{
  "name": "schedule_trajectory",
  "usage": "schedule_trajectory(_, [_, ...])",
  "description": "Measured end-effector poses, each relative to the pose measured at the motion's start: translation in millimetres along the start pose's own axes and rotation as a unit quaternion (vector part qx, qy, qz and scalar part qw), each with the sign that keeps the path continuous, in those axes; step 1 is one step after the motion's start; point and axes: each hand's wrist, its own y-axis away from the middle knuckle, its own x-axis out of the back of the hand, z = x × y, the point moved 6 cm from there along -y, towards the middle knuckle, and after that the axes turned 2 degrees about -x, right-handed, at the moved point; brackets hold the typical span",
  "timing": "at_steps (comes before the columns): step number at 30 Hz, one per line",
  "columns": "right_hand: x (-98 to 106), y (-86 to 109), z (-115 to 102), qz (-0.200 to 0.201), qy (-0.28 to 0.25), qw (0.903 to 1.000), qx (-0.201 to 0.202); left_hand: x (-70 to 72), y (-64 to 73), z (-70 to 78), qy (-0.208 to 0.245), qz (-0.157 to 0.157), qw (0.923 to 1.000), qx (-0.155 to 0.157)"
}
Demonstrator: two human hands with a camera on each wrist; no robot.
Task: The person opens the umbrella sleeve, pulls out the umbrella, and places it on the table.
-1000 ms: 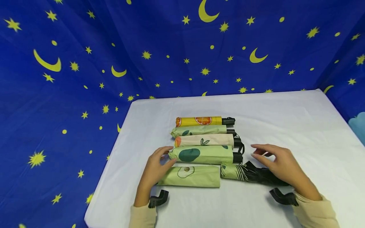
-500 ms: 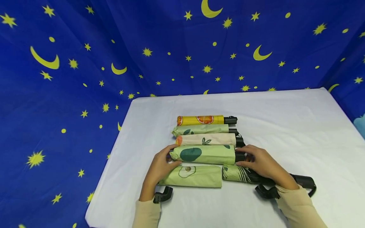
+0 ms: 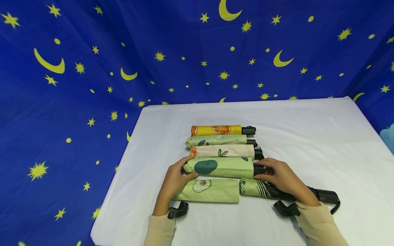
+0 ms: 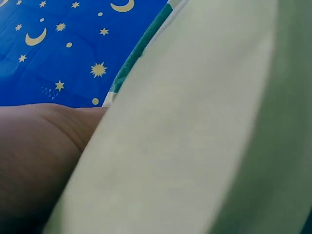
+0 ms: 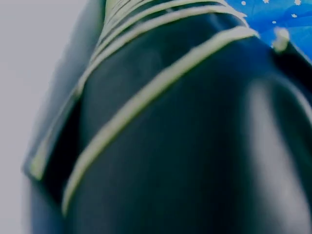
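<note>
In the head view, a folded light green umbrella (image 3: 227,167) with a dark green oval print lies crosswise between my hands. My left hand (image 3: 176,179) holds its left end, thumb on the near side and fingers on the far side. At the other end my right hand (image 3: 281,175) grips the black handle (image 3: 259,169). Nearer me lies a green umbrella sleeve (image 3: 215,191) with an avocado print; its pale cloth fills much of the left wrist view. Beside it, partly under my right forearm, is a black-and-green umbrella (image 3: 257,188), seen close up in the right wrist view.
Beyond the held umbrella lie a cream umbrella (image 3: 237,150), another green umbrella (image 3: 227,139) and a yellow umbrella (image 3: 203,130) with orange slices, handles to the right. All rest on a white table (image 3: 295,126) backed by a blue star-patterned cloth (image 3: 191,41).
My right hand has come in leftward and taken hold of the black handle. The left hand has shifted slightly right onto the umbrella's end. Over the last half second little has moved.
</note>
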Motion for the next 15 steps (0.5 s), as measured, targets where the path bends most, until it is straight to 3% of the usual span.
schedule_trajectory(10, [2.6, 4.3, -2.7, 0.044, 0.002, 0.998, 0.045, 9.0, 2.2, 5.1, -0.005, 0.017, 0.9993, -0.033])
schedule_trajectory(15, [10.3, 6.5, -0.2, 0.049, -0.053, 0.9973, 0.014, 17.2, 2.2, 11.1, 0.033, 0.019, 0.9973, -0.063])
